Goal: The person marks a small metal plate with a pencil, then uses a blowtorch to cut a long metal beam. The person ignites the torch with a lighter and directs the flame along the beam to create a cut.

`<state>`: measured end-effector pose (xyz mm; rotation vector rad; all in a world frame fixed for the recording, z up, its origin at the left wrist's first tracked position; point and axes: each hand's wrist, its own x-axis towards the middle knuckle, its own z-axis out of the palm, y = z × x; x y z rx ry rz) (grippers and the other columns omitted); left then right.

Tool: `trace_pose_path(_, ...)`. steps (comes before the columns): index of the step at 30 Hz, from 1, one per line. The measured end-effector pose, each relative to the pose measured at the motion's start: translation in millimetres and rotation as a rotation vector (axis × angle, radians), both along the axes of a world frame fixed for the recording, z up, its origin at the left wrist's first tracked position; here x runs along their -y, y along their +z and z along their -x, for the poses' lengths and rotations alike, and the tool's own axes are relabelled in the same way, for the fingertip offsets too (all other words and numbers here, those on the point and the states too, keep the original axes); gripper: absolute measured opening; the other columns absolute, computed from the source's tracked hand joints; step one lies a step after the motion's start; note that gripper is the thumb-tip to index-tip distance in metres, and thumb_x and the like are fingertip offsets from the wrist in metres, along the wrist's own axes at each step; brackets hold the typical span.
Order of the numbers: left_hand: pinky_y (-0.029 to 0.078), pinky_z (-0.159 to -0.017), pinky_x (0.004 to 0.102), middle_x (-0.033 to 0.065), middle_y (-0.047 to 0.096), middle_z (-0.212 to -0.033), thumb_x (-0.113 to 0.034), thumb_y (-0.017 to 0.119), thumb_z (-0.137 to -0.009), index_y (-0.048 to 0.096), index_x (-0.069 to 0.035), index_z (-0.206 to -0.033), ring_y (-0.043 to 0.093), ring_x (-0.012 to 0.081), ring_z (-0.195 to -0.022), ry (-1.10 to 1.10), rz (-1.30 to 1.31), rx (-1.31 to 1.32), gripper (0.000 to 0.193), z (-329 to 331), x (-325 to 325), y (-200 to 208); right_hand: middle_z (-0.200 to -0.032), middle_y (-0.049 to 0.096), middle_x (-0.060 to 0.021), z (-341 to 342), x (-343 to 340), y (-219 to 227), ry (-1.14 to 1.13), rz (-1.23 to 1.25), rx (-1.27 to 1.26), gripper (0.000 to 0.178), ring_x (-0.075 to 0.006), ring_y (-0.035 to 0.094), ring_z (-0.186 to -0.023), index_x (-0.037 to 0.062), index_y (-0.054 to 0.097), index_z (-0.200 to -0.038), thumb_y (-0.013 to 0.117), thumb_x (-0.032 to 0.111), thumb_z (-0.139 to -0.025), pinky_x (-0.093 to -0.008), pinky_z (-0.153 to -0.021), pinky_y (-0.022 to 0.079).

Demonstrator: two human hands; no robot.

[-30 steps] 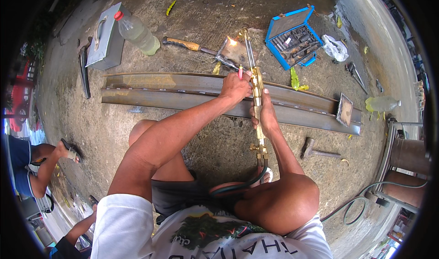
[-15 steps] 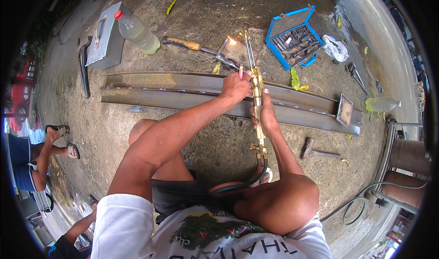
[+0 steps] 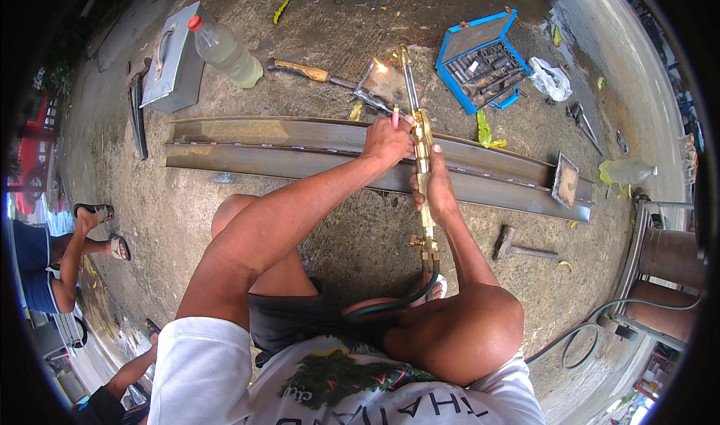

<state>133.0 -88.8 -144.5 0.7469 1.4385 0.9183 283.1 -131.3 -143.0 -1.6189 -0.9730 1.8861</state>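
A brass cutting torch (image 3: 421,136) stretches away from me over the steel beams (image 3: 285,159). My right hand (image 3: 435,181) is wrapped round its handle. My left hand (image 3: 387,141) is closed on a small pink lighter (image 3: 395,115), which sticks up from the fist, while its fingertips touch the torch's valve area. Beside the torch tip, a small orange flame (image 3: 381,67) shows over a rusty metal plate (image 3: 390,86). Two dark hoses (image 3: 397,303) run from the torch's near end past my leg.
Beyond the beams lie a wooden-handled tool (image 3: 300,71), a clear bottle (image 3: 225,54), a grey metal box (image 3: 176,65) and an open blue socket set (image 3: 484,65). A hammer (image 3: 517,246) lies to the right. Another person's feet (image 3: 97,230) are at the left.
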Motion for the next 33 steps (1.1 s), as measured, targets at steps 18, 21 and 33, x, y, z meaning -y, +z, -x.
trace_pose_path(18, 0.063, -0.069, 0.0386, 0.0212, 0.067, -0.091, -0.035, 0.055, -0.104, 0.059, 0.01, -0.103, 0.074, 0.0304, -0.08, 0.003, 0.007, 0.016, 0.045, 0.1, -0.7, -0.4, -0.06, 0.044, -0.0011, 0.8, -0.5, 2.9, 0.002, 0.008, 0.007, 0.07, -0.0124, 0.039, -0.04, 0.0075, 0.048, -0.096, 0.02, 0.071, -0.1, -0.0301, -0.036, 0.035)
trace_pose_path(21, 0.063, -0.069, 0.0386, 0.0209, 0.067, -0.091, -0.035, 0.055, -0.104, 0.059, 0.01, -0.103, 0.074, 0.0304, -0.08, 0.006, 0.003, 0.024, 0.045, -0.1, -0.9, -2.1, -0.06, 0.044, -0.0012, 0.1, -0.5, 1.9, 0.007, 0.006, -0.003, 0.07, -0.0125, 0.038, -0.04, 0.0075, 0.048, -0.096, 0.02, 0.071, -0.1, -0.0302, -0.036, 0.035)
trace_pose_path(33, 0.063, -0.068, 0.0379, 0.019, 0.067, -0.089, -0.035, 0.056, -0.103, 0.059, 0.009, -0.101, 0.073, 0.029, -0.078, 0.017, 0.0, 0.031, 0.044, -1.5, -0.4, -0.1, -0.061, 0.045, -0.0016, -0.4, -0.8, 1.4, -0.002, 0.016, -0.013, 0.07, -0.0129, 0.038, -0.04, 0.0073, 0.049, -0.097, 0.021, 0.071, -0.1, -0.0305, -0.037, 0.034)
